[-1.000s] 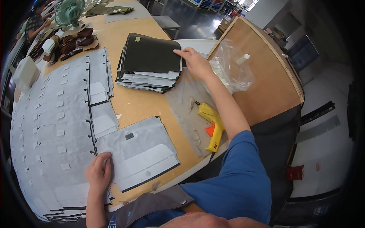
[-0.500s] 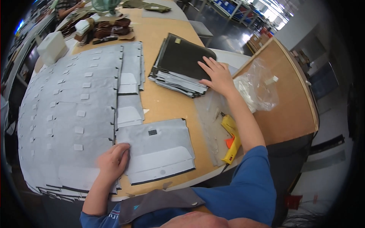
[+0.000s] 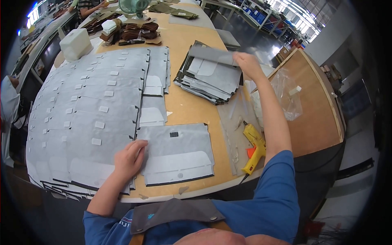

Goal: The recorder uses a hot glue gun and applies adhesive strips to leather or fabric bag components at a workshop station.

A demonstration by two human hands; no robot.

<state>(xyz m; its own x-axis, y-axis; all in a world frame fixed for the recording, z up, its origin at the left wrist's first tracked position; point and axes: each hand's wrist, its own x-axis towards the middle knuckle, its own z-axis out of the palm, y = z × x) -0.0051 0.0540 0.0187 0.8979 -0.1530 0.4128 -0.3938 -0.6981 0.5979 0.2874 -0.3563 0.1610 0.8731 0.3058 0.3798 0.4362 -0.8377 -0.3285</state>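
My right hand [image 3: 247, 65] is closed on the edge of a dark panel [image 3: 214, 54], lifting it and folding its grey underside up. Under it is a stack of panels [image 3: 212, 87], grey sides showing with dark edges. A single grey fabric panel [image 3: 179, 143] lies flat before me, with a small dark patch near its top and a paler pocket-shaped piece below. My left hand [image 3: 130, 157] rests at that panel's left edge, fingers bent and pressed together; what is between them is hidden. Left of it spread overlapping grey panels [image 3: 81, 110] with small white tabs.
A yellow glue gun [image 3: 254, 147] with an orange trigger lies on a translucent sheet at right. Beyond it are a clear plastic bag [image 3: 286, 96] and a wooden-edged board [image 3: 314, 110]. A white plastic container [image 3: 76, 44], brown bundles [image 3: 139, 32] and a green fan [image 3: 134, 6] stand farther back.
My right hand has gone from lying spread on the dark top panel to gripping its edge and lifting it, baring grey layers below. My left hand stays beside the single panel. The view has shifted.
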